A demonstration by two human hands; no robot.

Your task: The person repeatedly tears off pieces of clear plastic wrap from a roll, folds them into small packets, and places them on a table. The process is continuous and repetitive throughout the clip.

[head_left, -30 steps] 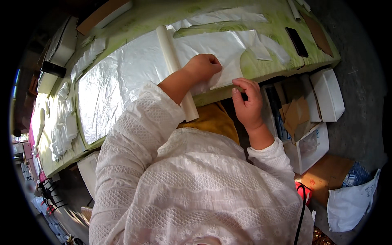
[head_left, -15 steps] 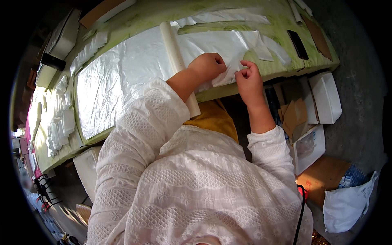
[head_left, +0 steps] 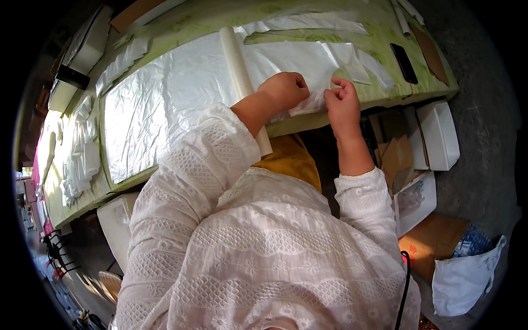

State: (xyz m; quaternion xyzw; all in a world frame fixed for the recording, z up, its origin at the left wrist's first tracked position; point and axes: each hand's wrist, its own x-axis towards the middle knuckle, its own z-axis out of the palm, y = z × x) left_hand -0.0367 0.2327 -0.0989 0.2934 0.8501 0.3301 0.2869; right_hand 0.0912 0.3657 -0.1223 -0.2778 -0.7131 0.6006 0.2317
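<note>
The thin white sheet [head_left: 308,104] lies at the near edge of the green counter [head_left: 385,93], between both hands. The left hand [head_left: 285,89] is a closed fist pressing on its left part; the right hand [head_left: 342,102] pinches its right edge in a narrow grip. A long roll [head_left: 242,77] lies left of them, running away from the person.

At upper centre, the left hand [head_left: 285,89] and right hand [head_left: 342,104] pinch a crinkled translucent white plastic sheet [head_left: 176,93] on the green table [head_left: 220,16], beside a cream cardboard roll [head_left: 237,60].
</note>
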